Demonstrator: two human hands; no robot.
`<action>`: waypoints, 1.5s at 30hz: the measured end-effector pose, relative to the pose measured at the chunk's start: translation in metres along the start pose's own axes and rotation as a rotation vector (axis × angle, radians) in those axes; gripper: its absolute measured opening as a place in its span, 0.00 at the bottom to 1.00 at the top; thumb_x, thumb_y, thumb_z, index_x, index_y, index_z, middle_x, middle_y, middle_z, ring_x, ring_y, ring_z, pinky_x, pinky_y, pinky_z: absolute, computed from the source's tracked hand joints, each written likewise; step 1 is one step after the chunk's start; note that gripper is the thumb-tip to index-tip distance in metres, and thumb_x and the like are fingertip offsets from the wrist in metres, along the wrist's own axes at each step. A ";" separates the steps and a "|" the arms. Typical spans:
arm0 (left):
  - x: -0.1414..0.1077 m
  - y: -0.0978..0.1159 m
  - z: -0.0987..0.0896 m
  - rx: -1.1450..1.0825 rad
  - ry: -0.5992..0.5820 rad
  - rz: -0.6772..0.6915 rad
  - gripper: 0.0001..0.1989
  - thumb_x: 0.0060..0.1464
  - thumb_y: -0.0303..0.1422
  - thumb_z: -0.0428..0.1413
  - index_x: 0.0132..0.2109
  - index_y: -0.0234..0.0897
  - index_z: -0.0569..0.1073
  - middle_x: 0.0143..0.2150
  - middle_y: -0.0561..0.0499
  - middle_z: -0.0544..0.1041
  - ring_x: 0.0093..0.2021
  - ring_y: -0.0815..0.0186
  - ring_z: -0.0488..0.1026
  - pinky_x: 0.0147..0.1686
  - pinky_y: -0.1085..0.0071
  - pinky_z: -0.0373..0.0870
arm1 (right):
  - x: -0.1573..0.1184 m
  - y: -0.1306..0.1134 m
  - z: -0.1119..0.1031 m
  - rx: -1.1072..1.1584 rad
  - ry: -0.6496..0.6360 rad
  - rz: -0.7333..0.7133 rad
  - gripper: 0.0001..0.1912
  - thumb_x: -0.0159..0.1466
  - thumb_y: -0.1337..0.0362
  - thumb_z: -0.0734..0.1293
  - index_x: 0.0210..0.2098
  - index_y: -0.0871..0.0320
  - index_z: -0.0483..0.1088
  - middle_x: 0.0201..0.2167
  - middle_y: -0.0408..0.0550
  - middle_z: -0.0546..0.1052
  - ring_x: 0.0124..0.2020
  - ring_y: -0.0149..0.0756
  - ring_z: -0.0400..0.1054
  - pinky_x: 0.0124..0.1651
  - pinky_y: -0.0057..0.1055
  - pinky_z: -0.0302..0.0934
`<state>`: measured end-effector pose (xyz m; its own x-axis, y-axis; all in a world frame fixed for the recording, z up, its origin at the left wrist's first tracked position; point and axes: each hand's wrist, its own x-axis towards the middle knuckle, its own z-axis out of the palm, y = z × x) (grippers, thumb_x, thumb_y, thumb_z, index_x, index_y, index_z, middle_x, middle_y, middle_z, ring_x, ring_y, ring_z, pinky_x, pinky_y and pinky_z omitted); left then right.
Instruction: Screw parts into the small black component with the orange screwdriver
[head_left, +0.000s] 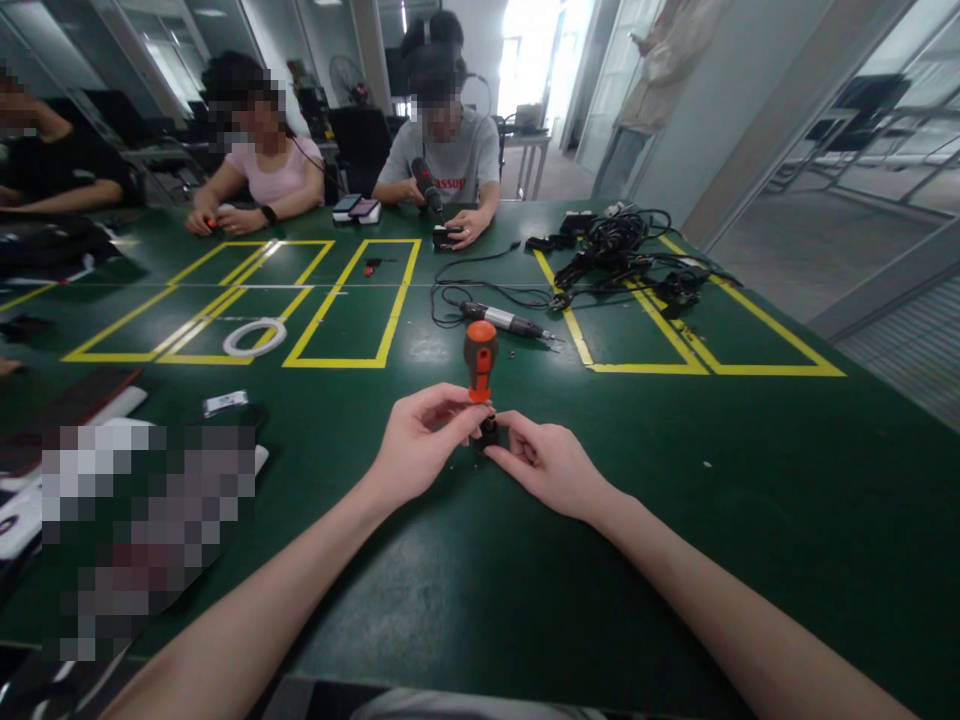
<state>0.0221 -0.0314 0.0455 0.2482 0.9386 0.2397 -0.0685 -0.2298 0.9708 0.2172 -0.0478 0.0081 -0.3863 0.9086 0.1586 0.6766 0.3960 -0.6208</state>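
An orange and dark grey screwdriver (pixel 481 360) stands upright, handle up, in the middle of the head view. My left hand (pixel 427 440) is closed, its thumb and fingers pinching around the screwdriver just below the handle. Under it sits a small black part (pixel 487 433) on the green table, partly hidden by my fingers. My right hand (pixel 551 462) grips the black part from the right between thumb and index finger. The screwdriver's tip is hidden, so I cannot tell exactly where it meets the part.
A corded electric screwdriver (pixel 506 321) lies just beyond my hands. Tangled black cables (pixel 611 250) are at the back right. A white ring-shaped coil (pixel 255 338) and yellow tape rectangles (pixel 337 364) mark the left. Across the table (pixel 405 600), a co-worker (pixel 442 150) holds a power tool.
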 end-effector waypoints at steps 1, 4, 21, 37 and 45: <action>0.000 0.000 0.000 -0.014 -0.004 -0.021 0.11 0.52 0.37 0.68 0.37 0.32 0.81 0.31 0.49 0.81 0.27 0.69 0.75 0.30 0.73 0.75 | 0.000 0.000 0.000 0.000 -0.002 0.002 0.09 0.70 0.61 0.66 0.48 0.55 0.70 0.21 0.35 0.68 0.20 0.30 0.61 0.29 0.27 0.49; 0.001 0.000 -0.001 -0.054 -0.010 -0.044 0.12 0.50 0.37 0.69 0.36 0.32 0.79 0.31 0.49 0.81 0.27 0.70 0.75 0.30 0.72 0.75 | 0.000 0.000 0.000 0.002 -0.011 0.009 0.10 0.70 0.61 0.67 0.49 0.55 0.70 0.22 0.36 0.68 0.21 0.30 0.62 0.29 0.27 0.49; 0.003 0.001 -0.005 -0.076 -0.035 -0.079 0.14 0.48 0.39 0.71 0.34 0.32 0.80 0.30 0.49 0.81 0.26 0.69 0.75 0.29 0.72 0.76 | -0.001 0.000 -0.001 0.002 -0.012 -0.001 0.09 0.70 0.61 0.66 0.49 0.55 0.70 0.22 0.36 0.68 0.21 0.30 0.62 0.29 0.27 0.49; 0.006 0.001 -0.008 -0.011 -0.070 -0.016 0.15 0.60 0.42 0.63 0.44 0.33 0.84 0.37 0.45 0.84 0.26 0.70 0.72 0.32 0.71 0.74 | 0.000 0.000 0.000 0.008 -0.017 0.011 0.09 0.69 0.61 0.66 0.48 0.56 0.70 0.21 0.35 0.67 0.21 0.30 0.62 0.29 0.27 0.48; 0.007 -0.003 -0.006 -0.020 -0.007 -0.040 0.12 0.52 0.40 0.68 0.35 0.34 0.83 0.32 0.48 0.82 0.25 0.71 0.71 0.27 0.73 0.71 | 0.000 0.000 0.000 0.011 -0.009 -0.003 0.10 0.70 0.61 0.66 0.49 0.56 0.70 0.21 0.35 0.67 0.20 0.29 0.62 0.29 0.27 0.49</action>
<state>0.0182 -0.0230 0.0447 0.2577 0.9450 0.2013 -0.0782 -0.1872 0.9792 0.2175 -0.0481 0.0077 -0.3935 0.9064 0.1537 0.6686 0.3969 -0.6288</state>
